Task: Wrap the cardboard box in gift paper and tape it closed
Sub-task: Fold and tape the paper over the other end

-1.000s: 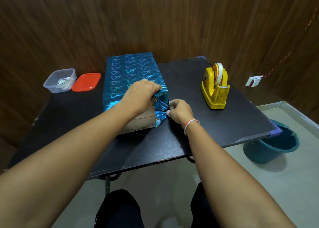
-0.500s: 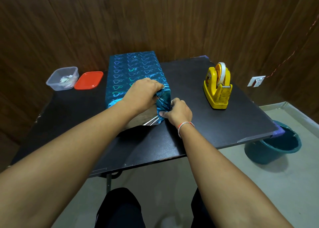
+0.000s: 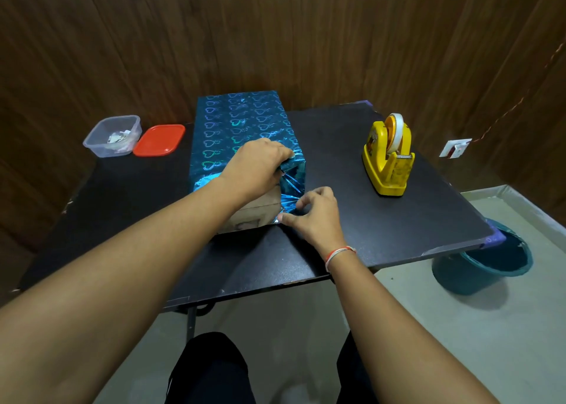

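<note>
A cardboard box [image 3: 254, 213] lies lengthwise on the black table [image 3: 352, 220], covered on top and sides with shiny blue heart-patterned gift paper [image 3: 242, 125]. Its near end shows bare cardboard. My left hand [image 3: 257, 168] grips the paper at the box's near right top corner, fingers curled over the edge. My right hand [image 3: 312, 217] pinches the creased paper flap at the near right bottom corner, against the table. A yellow tape dispenser [image 3: 389, 158] with a white tape roll stands apart to the right.
A clear plastic tub [image 3: 111, 135] with scraps and its red lid [image 3: 159, 140] sit at the table's back left. A teal bucket [image 3: 484, 262] stands on the floor by the right corner. Wood panelling rises behind the table. My knees are below the front edge.
My right hand has slid down the folded side flap from mid-height to the bottom corner. My left hand stays at the top corner. The box has not moved.
</note>
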